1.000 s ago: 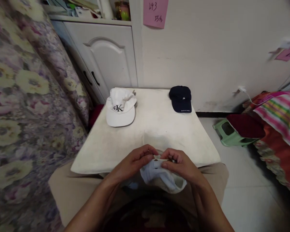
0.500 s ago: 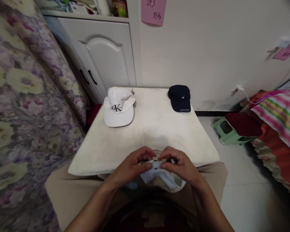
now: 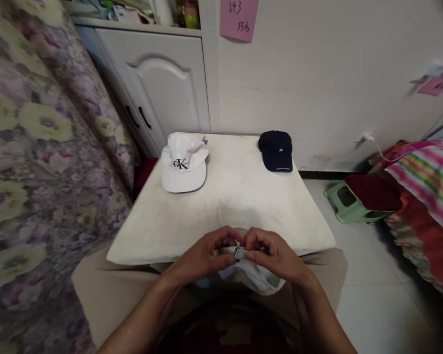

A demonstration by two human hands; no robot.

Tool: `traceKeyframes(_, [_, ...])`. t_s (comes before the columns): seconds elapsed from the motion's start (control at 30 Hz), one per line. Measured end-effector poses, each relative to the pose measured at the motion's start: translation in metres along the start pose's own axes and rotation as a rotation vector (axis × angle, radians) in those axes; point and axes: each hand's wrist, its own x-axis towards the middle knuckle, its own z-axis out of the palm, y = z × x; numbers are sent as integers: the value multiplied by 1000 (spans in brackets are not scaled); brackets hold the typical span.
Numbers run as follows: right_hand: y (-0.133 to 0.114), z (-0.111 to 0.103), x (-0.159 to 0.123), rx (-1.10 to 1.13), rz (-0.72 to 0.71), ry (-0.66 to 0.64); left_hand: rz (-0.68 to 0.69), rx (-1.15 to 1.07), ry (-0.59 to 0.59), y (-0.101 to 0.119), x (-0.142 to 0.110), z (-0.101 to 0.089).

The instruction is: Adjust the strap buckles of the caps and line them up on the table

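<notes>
A pale cap (image 3: pixel 256 278) is held over my lap at the table's near edge, its back strap and small buckle (image 3: pixel 239 253) toward me. My left hand (image 3: pixel 210 250) pinches the strap just left of the buckle between thumb and fingers. From the other side, my right hand (image 3: pixel 271 250) grips the strap, its fingertips close to the left ones. Part of the cap is hidden behind both hands. On the table, a white cap (image 3: pixel 184 164) with black letters lies at the back left, and a navy cap (image 3: pixel 276 150) sits at the back right.
The table (image 3: pixel 236 182) has a cream cover. A flowered curtain (image 3: pixel 51 172) hangs along the left, beside a white cabinet (image 3: pixel 166 88). On the right are a green stool (image 3: pixel 349 199) with a dark red top and a bed with a striped cloth (image 3: pixel 428 167).
My right fingers have moved in toward the left ones, and the buckle is now tilted. Both hands still hold the cap's strap. The view has shifted slightly.
</notes>
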Motion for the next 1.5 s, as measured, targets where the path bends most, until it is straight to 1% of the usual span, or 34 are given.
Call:
traceKeyframes(0.07, [1, 1, 0, 11, 7, 5, -17, 75, 13, 3, -1, 1])
traceKeyframes(0.17, [2, 3, 1, 51, 22, 32, -49, 266, 67, 5, -4, 5])
traceKeyframes(0.23, [3, 3, 2, 87, 30, 69, -54, 397, 156, 3, -6, 10])
traceKeyframes(0.33, [7, 3, 3, 149, 53, 133, -3, 509, 336, -4, -7, 18])
traceKeyframes(0.37, [8, 2, 3, 167, 59, 143, 25, 529, 375, -7, -7, 19])
traceKeyframes(0.43, [10, 1, 3, 187, 55, 143, 82, 576, 406, -11, -6, 21])
traceKeyframes(0.57, [4, -1, 2, 128, 19, 126, 164, 711, 378, -6, -4, 18])
traceKeyframes(0.7, [-9, -1, 0, -40, -58, 145, 240, 830, 362, 6, -2, 15])
traceKeyframes(0.8, [-14, 1, -2, -172, -149, 167, 273, 854, 363, 8, -1, 16])
traceKeyframes(0.87, [-15, 2, -3, -212, -179, 171, 272, 838, 363, 7, 0, 17])
traceKeyframes(0.93, [-14, 3, -3, -218, -175, 181, 260, 815, 360, 6, -1, 18])
traceKeyframes(1.1, [-12, 5, -2, -205, -85, 208, 229, 747, 302, 6, -3, 16])
traceKeyframes(1.27, [-11, 8, 0, -213, -11, 276, 228, 719, 306, 2, -1, 15])
traceKeyframes(1.33, [-10, 8, 0, -204, -16, 284, 231, 719, 311, 1, -1, 14])
traceKeyframes(1.5, [-10, 6, 1, -178, -82, 220, 241, 738, 301, 2, 0, 14])
